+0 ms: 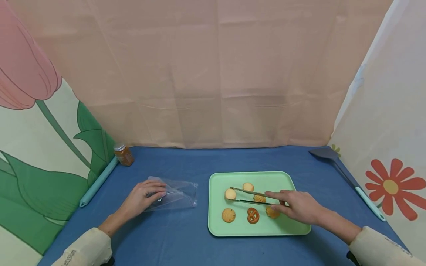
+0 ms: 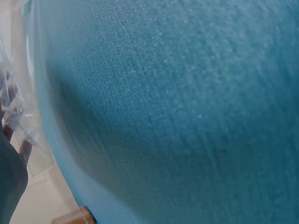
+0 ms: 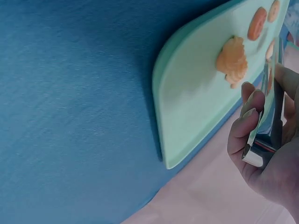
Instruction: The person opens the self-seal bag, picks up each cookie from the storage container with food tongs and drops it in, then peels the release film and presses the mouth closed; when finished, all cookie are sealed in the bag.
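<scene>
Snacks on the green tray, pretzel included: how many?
6. Back: round cookie; middle: pale cookie at the tips of the tongs, swirled cookie between their arms; front: speckled cookie, pretzel, ridged cookie partly behind the right hand.

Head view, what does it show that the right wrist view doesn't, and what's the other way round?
Only the head view shows the spatula, the red wall flower and the pale right sleeve. Only the right wrist view shows the metal rear end of the tongs. Both share the tongs in the right grip, the green tray, cookies and blue cloth.
</scene>
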A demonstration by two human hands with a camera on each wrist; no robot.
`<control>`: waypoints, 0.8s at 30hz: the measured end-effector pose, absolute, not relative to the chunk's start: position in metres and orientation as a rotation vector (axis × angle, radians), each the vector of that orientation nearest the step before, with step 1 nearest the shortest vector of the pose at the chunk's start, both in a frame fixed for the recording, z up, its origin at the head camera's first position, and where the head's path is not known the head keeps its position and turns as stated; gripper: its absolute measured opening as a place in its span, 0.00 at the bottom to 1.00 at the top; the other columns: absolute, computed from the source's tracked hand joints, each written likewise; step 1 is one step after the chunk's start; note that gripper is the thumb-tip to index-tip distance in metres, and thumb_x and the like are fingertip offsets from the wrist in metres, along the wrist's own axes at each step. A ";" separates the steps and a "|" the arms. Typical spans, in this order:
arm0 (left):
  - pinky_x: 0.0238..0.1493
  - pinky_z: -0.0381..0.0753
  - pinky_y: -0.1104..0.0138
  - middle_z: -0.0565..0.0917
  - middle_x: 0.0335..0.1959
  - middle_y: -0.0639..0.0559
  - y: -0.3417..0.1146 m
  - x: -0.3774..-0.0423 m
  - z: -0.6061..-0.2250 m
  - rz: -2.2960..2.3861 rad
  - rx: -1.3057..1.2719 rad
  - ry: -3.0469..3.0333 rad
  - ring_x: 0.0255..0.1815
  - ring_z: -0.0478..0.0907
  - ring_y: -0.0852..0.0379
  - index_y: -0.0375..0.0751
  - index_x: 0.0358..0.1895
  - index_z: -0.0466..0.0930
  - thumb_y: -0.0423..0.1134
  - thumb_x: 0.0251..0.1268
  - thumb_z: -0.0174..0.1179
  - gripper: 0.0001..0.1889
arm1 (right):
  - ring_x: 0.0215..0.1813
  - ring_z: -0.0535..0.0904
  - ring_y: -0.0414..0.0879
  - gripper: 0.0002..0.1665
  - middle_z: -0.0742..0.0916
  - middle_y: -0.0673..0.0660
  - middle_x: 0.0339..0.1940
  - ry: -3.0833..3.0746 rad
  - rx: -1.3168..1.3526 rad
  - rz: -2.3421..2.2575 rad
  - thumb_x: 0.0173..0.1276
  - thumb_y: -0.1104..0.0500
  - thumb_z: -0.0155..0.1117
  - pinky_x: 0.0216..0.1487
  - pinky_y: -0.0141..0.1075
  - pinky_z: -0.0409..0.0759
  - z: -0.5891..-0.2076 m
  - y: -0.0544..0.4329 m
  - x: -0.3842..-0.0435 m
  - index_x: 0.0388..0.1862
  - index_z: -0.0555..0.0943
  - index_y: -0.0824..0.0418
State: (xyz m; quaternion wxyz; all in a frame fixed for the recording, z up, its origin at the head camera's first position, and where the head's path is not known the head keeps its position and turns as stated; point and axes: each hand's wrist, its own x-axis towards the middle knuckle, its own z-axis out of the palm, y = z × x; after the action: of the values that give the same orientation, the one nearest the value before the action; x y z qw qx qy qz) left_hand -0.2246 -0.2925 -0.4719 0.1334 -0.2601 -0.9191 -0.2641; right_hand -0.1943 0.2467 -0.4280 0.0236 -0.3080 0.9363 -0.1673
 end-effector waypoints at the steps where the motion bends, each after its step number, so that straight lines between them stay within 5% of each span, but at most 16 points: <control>1: 0.58 0.77 0.45 0.88 0.52 0.57 -0.292 -0.225 -0.472 -0.769 -0.754 -2.666 0.56 0.82 0.53 0.52 0.46 0.91 0.43 0.66 0.67 0.08 | 0.19 0.60 0.28 0.26 0.73 0.36 0.26 2.905 -0.956 -0.524 0.75 0.41 0.58 0.19 0.27 0.59 -0.427 0.245 -0.195 0.69 0.78 0.44; 24: 0.60 0.71 0.48 0.88 0.51 0.57 -0.291 -0.223 -0.472 -0.764 -0.806 -2.625 0.56 0.78 0.56 0.51 0.44 0.91 0.39 0.64 0.68 0.08 | 0.25 0.69 0.27 0.26 0.80 0.40 0.30 2.828 -1.197 -0.554 0.75 0.43 0.60 0.23 0.26 0.66 -0.408 0.179 -0.213 0.69 0.77 0.47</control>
State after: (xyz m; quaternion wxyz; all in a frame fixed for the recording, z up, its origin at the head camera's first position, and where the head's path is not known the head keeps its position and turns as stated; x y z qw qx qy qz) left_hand -0.2234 -0.2911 -0.4724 0.1450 -0.2799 -0.9112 -0.2650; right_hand -0.2131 0.1793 -0.4078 0.0107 -0.3835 0.9063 -0.1775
